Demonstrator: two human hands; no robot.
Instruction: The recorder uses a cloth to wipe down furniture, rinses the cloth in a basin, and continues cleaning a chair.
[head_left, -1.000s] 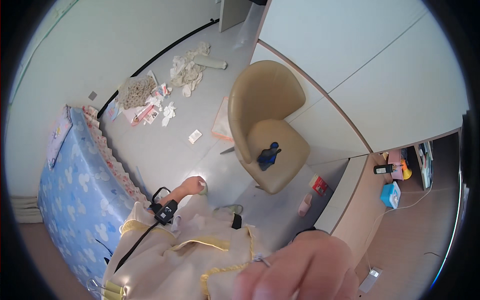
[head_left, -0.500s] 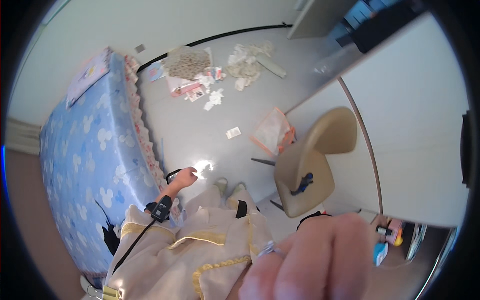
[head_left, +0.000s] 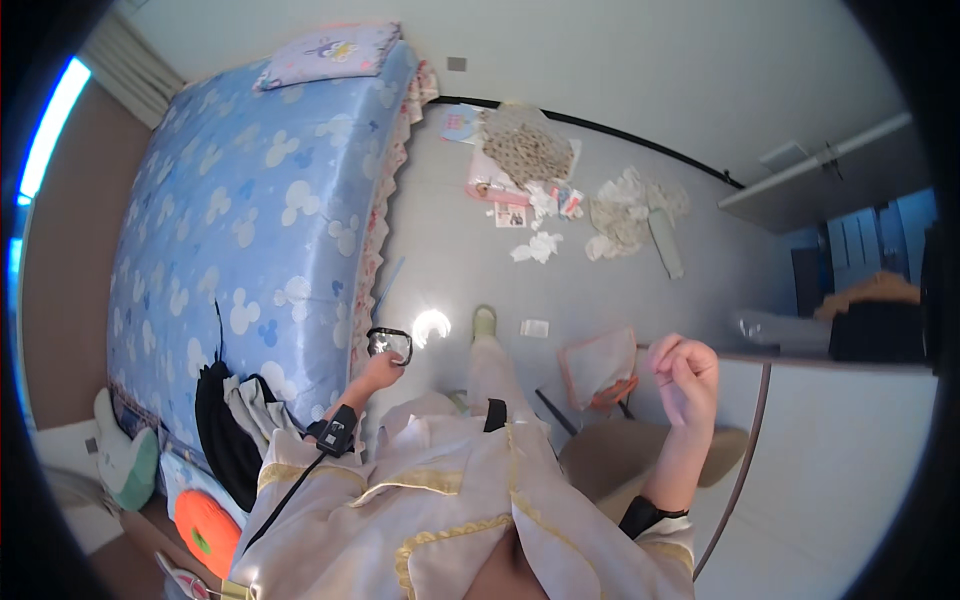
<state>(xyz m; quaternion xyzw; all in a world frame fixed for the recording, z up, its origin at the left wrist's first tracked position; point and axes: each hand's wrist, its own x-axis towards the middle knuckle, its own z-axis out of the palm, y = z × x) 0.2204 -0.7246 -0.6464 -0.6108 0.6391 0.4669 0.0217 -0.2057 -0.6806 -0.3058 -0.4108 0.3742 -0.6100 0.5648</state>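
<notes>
Low beside the bed's frilled edge, my left hand (head_left: 382, 372) is closed on a small, shiny, see-through thing with a black rim (head_left: 391, 344); its kind is not clear. My right hand (head_left: 686, 378) is raised over the right side, fingers curled in, and nothing shows in them. Beneath my right forearm stands a tan chair (head_left: 610, 455). Close by it is a pale bag with orange trim (head_left: 598, 368). A white slip (head_left: 534, 328) lies on the floor ahead of my green slipper (head_left: 484, 321).
A bed with a blue patterned sheet (head_left: 240, 200) fills the left, a lilac pillow (head_left: 335, 55) at its far end. Dark clothes (head_left: 222, 435) lie at its near corner. Crumpled paper (head_left: 538, 247), a spotted cloth (head_left: 525, 145) and a pale cloth heap (head_left: 625, 210) litter the floor.
My right hand has dropped away from close to the camera and moved right. The view has turned, showing more of the bed. One foot is now farther forward; my left hand stays low.
</notes>
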